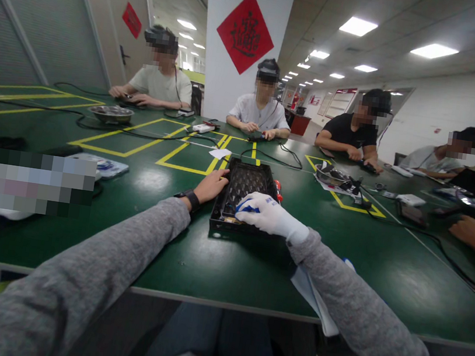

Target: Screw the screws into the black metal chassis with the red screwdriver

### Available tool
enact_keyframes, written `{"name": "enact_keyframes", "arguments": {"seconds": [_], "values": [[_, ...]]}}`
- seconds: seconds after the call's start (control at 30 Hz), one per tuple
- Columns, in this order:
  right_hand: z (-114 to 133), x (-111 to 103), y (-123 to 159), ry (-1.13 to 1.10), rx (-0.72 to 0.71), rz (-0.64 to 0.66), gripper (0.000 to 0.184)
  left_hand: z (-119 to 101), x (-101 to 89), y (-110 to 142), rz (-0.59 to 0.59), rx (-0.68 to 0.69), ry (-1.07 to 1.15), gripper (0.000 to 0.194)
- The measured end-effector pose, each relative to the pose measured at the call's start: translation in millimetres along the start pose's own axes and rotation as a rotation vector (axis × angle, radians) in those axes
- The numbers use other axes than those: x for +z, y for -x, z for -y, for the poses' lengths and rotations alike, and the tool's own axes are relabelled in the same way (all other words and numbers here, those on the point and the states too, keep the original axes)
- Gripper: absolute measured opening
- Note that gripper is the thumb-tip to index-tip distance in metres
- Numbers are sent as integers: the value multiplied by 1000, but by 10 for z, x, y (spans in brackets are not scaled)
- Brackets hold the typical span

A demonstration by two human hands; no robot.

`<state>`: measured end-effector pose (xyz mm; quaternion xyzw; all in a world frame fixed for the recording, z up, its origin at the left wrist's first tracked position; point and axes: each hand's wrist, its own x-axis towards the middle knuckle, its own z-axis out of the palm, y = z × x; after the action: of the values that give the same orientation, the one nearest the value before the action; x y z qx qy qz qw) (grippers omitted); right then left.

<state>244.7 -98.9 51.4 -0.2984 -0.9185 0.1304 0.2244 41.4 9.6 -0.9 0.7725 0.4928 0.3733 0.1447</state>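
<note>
A black rectangular case with a textured, bumpy interior lies in front of me on the green table. My left hand, bare and wearing a dark wristband, holds the case's left edge. In a white glove with blue on the finger side, my right hand reaches over the near end of the case. Its fingers are curled and closed; what they hold, if anything, is hidden. Just below those fingers, a small tan piece shows inside the near end. A red object sits against the case's right side.
Yellow tape marks rectangles on the green table. A metal bowl stands at the far left. Black cables run across the top. A white cloth item hangs by the near edge. Several people sit around the table, one person's hand at right.
</note>
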Motion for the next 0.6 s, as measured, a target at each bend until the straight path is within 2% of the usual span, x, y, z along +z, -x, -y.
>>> {"name": "enact_keyframes", "arguments": {"seconds": [0.37,0.6], "values": [[44,-14,4,17,12,12,20,-13,-8,6,3,-15,19,49],[98,-42,-2,-29,41,35,30,4,3,-2,-3,-3,10,49]]}}
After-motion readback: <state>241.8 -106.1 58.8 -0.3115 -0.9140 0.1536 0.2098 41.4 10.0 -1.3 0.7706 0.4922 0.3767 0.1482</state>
